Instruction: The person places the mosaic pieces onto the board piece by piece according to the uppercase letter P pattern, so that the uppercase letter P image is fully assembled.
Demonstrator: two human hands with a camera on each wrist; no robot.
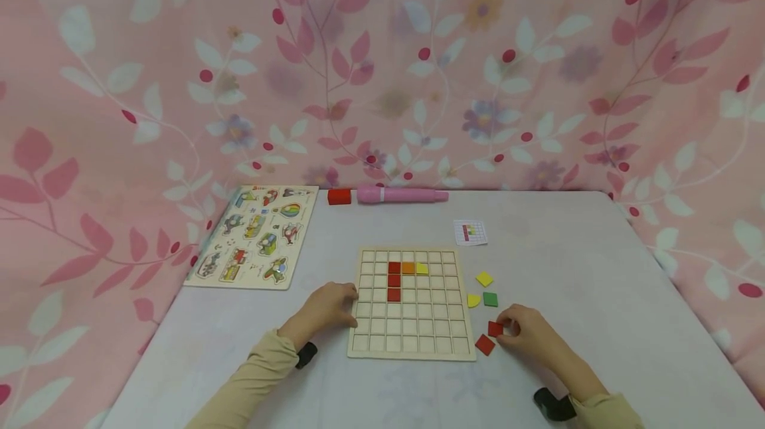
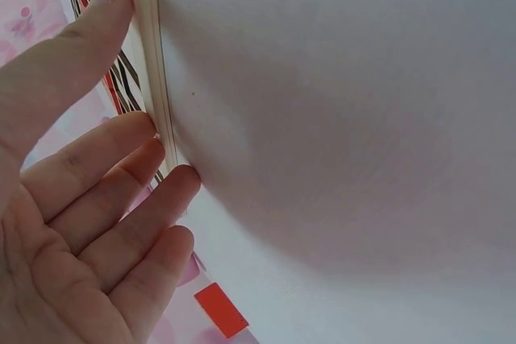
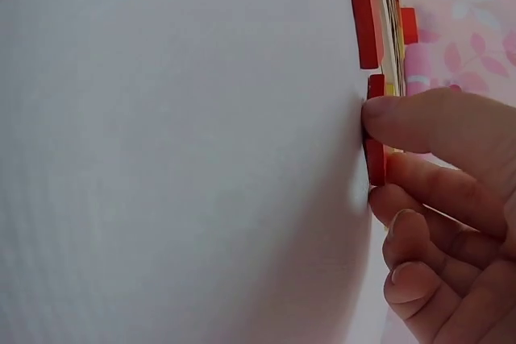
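A wooden grid board lies mid-table. On it, red tiles form a short column, with an orange tile and a yellow piece to the right of its top. My left hand touches the board's left edge with thumb and fingertips, fingers loosely extended. Beside the board's lower right, my right hand pinches a red square tile between thumb and finger, at the tabletop. Another red tile lies close by, next to the board.
Right of the board lie a green tile, a yellow square and a yellow rounded piece. Behind them is a small pattern card. A picture puzzle board, red block and pink marker-like stick lie farther back.
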